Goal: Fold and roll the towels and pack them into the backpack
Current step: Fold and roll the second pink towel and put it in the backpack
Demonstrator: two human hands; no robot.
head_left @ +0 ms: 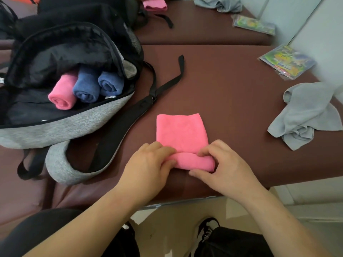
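A folded pink towel (181, 132) lies on the brown table (232, 86), its near end curled into a roll. My left hand (150, 164) and my right hand (220, 162) both grip that rolled end, one at each side. To the left lies the open grey and black backpack (74, 123). Inside it sit a rolled pink towel (62, 95) and two rolled blue towels (86, 89) (110, 85) side by side. A crumpled grey towel (308, 115) lies at the right edge of the table.
Black backpack straps (163, 86) trail across the table beside the pink towel. Plastic packets (285, 62) (254, 24) lie at the far right. On a second table behind are another pink towel (155, 5), a grey towel (220, 4) and a black bag (83, 10).
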